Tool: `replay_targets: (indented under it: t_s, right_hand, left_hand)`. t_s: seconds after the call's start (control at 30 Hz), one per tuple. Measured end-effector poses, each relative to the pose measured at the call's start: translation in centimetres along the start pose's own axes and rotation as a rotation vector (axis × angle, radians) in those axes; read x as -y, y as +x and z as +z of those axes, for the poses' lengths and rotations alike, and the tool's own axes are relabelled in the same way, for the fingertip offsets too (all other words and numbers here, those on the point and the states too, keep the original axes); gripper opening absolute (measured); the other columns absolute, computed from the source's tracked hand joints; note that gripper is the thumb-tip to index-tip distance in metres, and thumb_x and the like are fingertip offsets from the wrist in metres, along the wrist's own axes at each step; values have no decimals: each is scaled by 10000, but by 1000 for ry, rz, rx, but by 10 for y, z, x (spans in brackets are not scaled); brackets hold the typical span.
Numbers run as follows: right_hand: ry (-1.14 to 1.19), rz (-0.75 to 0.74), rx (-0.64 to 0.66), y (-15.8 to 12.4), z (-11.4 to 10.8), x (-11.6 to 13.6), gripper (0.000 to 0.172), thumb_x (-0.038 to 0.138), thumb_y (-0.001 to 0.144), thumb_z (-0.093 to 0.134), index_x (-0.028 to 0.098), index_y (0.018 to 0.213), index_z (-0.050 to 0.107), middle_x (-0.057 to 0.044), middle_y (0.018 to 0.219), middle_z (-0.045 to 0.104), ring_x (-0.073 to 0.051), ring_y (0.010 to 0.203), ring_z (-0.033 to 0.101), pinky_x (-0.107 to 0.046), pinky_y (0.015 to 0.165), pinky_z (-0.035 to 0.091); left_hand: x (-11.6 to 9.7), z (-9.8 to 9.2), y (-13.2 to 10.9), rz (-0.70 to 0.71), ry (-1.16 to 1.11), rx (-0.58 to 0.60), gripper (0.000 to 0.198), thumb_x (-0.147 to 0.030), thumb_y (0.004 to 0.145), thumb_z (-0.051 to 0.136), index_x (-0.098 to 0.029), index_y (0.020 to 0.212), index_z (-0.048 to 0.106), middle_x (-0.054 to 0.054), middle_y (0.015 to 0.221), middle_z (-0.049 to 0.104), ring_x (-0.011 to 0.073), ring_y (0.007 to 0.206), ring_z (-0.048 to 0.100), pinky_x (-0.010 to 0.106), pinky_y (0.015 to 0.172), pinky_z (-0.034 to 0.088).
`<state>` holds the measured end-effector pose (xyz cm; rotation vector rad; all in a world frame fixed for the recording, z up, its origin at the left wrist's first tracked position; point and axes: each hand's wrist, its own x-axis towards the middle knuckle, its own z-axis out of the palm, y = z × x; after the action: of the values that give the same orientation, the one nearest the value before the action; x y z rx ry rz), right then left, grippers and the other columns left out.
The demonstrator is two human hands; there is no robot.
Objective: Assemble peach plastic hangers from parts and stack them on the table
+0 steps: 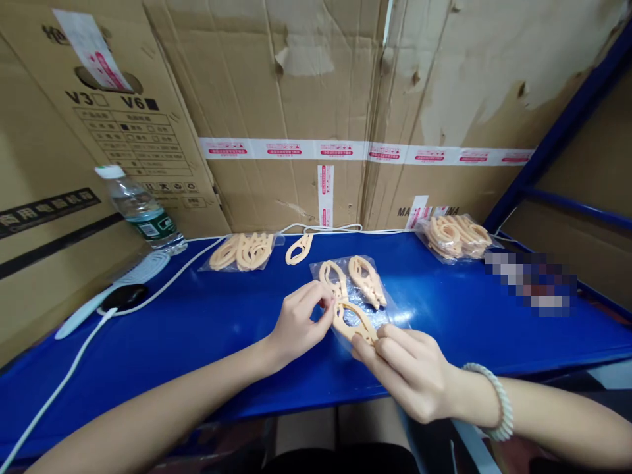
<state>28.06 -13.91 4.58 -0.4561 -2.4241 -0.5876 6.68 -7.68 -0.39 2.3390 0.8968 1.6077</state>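
A beige plastic folding hanger (pixel 353 317) is held over the blue surface between both of my hands. My left hand (pixel 302 324) is closed, its thumb and forefinger pinching at the hanger's left end. My right hand (pixel 413 368) grips the right end, with the fingertips covering part of it. Under the hanger lies a clear plastic bag (pixel 397 316). One more beige hanger (pixel 366 280) rests on the bag, and another (pixel 334 276) lies close to my left fingertips.
Along the back are a bagged pair of hangers (pixel 241 252), a loose hanger (pixel 299 249) and a fuller bag (pixel 457 237). A water bottle (pixel 145 214), a pale blue hairbrush (pixel 113 286), a black round object (pixel 124 297) and a white cable (pixel 170 280) are at left. Cardboard walls (pixel 296 92) enclose the back.
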Motion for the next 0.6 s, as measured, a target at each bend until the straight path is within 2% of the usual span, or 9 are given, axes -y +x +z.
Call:
replay_targets:
  t_s: [0.1, 0.2, 0.33, 0.4, 0.47, 0.53, 0.6]
  right_hand:
    - [-73, -44, -20, 2, 6, -2, 202, 35, 878, 596, 52, 1055, 691, -47, 651, 597, -199, 619, 571, -330, 432, 400]
    - [-198, -56, -28, 4, 31, -10, 178, 46, 898, 568, 82, 984, 721, -69, 690, 646, -190, 646, 600, -307, 466, 437]
    - [-314, 1, 56, 4, 61, -18, 221, 64, 929, 514, 85, 984, 727, -124, 866, 740, -191, 667, 635, -299, 480, 458]
    - [-251, -10, 78, 3, 59, -18, 245, 59, 937, 483, 78, 1018, 714, -141, 953, 753, -191, 686, 649, -302, 503, 475]
    - [-111, -4, 61, 4, 48, -21, 244, 77, 947, 475, 89, 1045, 698, -115, 930, 753, -173, 664, 639, -293, 518, 471]
    - [36, 74, 19, 10, 35, -31, 213, 120, 949, 505, 116, 1058, 688, -74, 852, 741, -152, 629, 616, -279, 534, 461]
    - [125, 219, -24, 23, 29, -51, 189, 160, 945, 535, 143, 1053, 689, -56, 798, 722, -152, 647, 614, -277, 590, 474]
  left_hand:
    - [-1, 0, 1, -6, 5, -25, 193, -82, 896, 557, -202, 755, 499, 10, 753, 634, 137, 710, 621, 262, 663, 507]
    - [-3, 0, 1, 10, 15, -39, 200, -82, 892, 559, -203, 748, 492, 10, 748, 637, 136, 701, 623, 263, 660, 512]
    - [-6, 0, 1, 25, 17, -49, 198, -66, 883, 562, -201, 755, 495, 7, 747, 632, 134, 702, 621, 259, 661, 510]
    - [-6, 1, 1, 23, 6, -49, 198, -59, 879, 560, -200, 758, 492, 6, 750, 626, 135, 716, 620, 258, 671, 509]
    - [-5, 1, 1, 20, -4, -41, 199, -59, 873, 558, -200, 754, 483, 4, 743, 609, 135, 711, 608, 257, 665, 499]
    - [-5, 1, 0, 11, -12, -22, 188, -73, 865, 560, -203, 757, 476, 1, 734, 592, 136, 690, 583, 261, 645, 482]
    - [-5, 1, 0, 3, -11, -2, 159, -96, 854, 567, -206, 779, 481, 5, 740, 586, 142, 676, 560, 271, 630, 467]
